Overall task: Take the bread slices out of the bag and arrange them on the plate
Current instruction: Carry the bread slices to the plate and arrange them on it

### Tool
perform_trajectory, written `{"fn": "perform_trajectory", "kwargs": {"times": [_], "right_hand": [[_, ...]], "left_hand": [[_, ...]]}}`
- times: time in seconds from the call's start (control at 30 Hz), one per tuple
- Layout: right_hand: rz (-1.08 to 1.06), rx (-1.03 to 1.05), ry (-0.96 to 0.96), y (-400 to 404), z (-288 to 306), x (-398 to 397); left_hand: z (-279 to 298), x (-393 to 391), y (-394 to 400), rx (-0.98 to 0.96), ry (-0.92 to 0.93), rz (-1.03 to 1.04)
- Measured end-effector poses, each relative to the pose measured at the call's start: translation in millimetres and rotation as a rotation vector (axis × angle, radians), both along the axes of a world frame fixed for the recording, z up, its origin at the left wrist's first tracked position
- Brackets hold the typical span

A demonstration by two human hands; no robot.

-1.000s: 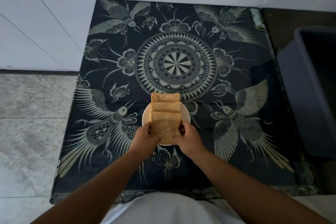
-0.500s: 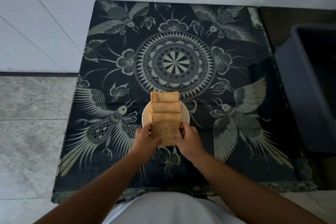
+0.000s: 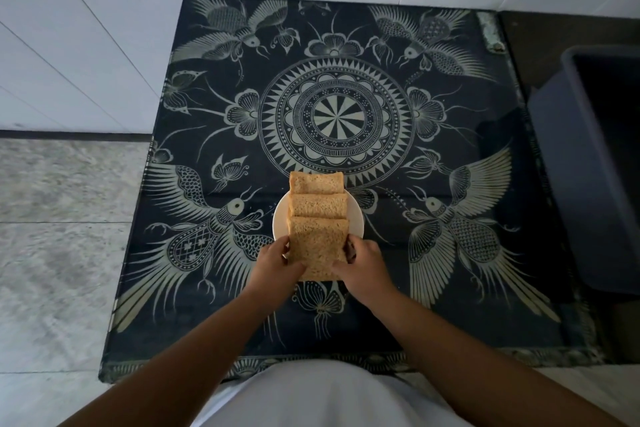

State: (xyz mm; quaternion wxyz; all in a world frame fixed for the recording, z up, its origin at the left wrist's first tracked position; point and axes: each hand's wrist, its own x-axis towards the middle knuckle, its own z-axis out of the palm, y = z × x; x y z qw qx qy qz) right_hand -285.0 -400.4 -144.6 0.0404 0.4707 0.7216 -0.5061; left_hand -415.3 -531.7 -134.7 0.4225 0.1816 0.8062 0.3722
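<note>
Three brown bread slices lie in an overlapping row on a small white plate [image 3: 356,220] at the near middle of the table. The far slice [image 3: 317,183] overhangs the plate's back rim, and the middle slice [image 3: 318,206] rests on it. The near slice [image 3: 318,246] lies on top and sticks out over the front rim. My left hand [image 3: 273,262] grips its left edge and my right hand [image 3: 362,262] grips its right edge. No bag is in view.
The table [image 3: 450,322] has a dark glass top printed with pale birds and a round centre pattern. A dark grey plastic bin [image 3: 588,163] stands to the right of it. White wall tiles lie behind and to the left, with grey floor at the left.
Both hands stay on the near slice's sides. The slice has shifted slightly toward me over the plate's front rim.
</note>
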Motion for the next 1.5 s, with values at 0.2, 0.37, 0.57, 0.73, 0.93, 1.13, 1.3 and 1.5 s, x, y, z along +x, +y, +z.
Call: {"fn": "perform_trajectory", "kwargs": {"times": [0.2,0.37,0.57,0.73,0.93,1.13,1.3,1.5], "right_hand": [[-0.064,-0.041,0.042,11.8,5.8,-4.9],[-0.282,-0.435,0.371,20.1,12.8,-15.6],[-0.220,-0.525,0.485,21.0,11.8,-28.4],[-0.163,-0.544,0.445,22.5,5.8,-27.4],[-0.163,-0.547,0.436,22.6,10.6,-27.4],[-0.304,-0.441,0.482,9.5,12.6,-27.1],[-0.285,-0.491,0.491,8.0,13.8,-29.0],[-0.358,-0.419,0.424,4.4,13.6,-23.2]], "left_hand": [[4.1,-5.5,-0.9,0.083,-0.099,0.161],[19.4,-16.0,14.3,0.331,-0.373,0.243],[11.7,-14.1,32.0,0.463,-0.450,0.155],[4.2,-17.7,30.1,0.466,-0.465,0.136],[5.4,-22.0,25.2,0.456,-0.463,0.115],[8.6,-15.7,22.2,0.450,-0.490,0.149],[10.4,-15.5,21.5,0.455,-0.506,0.113],[14.5,-9.2,24.9,0.481,-0.473,0.114]]}}
